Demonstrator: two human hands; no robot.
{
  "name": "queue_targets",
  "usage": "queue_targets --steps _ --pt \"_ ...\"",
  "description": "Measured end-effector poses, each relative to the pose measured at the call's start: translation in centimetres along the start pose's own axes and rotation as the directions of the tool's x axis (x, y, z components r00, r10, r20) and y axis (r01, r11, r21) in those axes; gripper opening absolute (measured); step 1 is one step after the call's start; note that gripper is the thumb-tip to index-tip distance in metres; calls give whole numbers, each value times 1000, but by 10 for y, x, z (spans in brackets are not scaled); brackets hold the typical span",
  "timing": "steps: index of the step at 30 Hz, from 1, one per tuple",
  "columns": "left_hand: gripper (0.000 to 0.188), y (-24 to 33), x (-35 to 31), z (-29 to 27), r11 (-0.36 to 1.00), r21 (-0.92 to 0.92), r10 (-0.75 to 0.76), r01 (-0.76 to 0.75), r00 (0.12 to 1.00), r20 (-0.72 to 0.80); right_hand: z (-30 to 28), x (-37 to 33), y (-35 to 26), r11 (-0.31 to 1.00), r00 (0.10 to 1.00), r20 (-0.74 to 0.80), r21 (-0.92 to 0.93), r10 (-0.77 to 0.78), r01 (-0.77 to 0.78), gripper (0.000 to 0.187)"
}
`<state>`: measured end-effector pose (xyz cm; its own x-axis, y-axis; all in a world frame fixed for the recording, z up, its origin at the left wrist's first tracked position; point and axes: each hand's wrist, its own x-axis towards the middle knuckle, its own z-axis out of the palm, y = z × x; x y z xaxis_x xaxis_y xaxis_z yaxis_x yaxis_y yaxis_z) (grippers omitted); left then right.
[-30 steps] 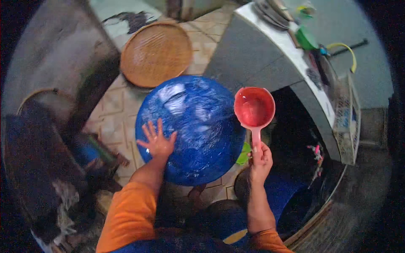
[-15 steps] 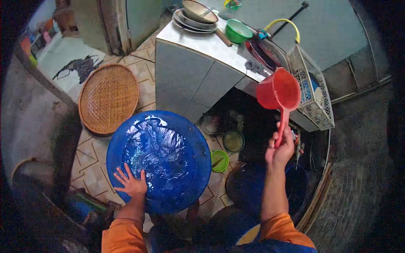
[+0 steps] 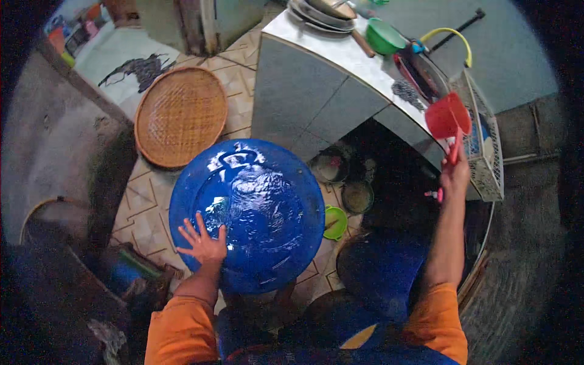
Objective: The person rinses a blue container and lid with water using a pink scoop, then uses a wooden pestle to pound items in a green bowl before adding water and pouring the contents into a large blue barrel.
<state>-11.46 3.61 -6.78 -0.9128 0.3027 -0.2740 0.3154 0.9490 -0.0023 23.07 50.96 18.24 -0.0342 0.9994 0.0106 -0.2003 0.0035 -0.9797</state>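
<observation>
Red dipper (image 3: 445, 116) (plain-looking), in right hand (image 3: 454, 174).

Left of the gripping right hand (image 3: 455, 175), the tiled floor (image 3: 244, 64) carries a blue plastic basin (image 3: 311, 207), while beyond, a white countertop (image 3: 347, 53) holds stacked pans (image 3: 328, 24) and a green bowl (image 3: 384, 38).

One dipper (image 3: 443, 118), one tub (image 3: 310, 201), two hands (image 3: 207, 247), perhaps three pans (image 3: 321, 23).

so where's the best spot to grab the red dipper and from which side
Probably the handle of the red dipper, coming from the person's side, where the right hand grips it now. The handle is slim and runs from the wide cup back toward the person, so fingers can wrap around it.
</observation>
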Motion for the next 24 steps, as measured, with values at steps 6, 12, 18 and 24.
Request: queue_targets --steps 6,12,18,24 --pt "89 -4 1 4 1000 -28 11 -11 1000 -4 -20 -14 5 997 989 -127 44 75 -70 57" --pt "88 -12 -2 17 999 -43 -19 17 999 -48 -51 -134 147 935 965 -136 -248 224 -252 39" --pt "89 -6 2 10 992 -123 31 -43 995 -94 -92 -259 328 582 676 -124 -412 727 -701 73" --pt "89 -18 1 15 984 -172 34 -45 997 -64 7 -309 324 449 435 152 -77 888 -890 98"
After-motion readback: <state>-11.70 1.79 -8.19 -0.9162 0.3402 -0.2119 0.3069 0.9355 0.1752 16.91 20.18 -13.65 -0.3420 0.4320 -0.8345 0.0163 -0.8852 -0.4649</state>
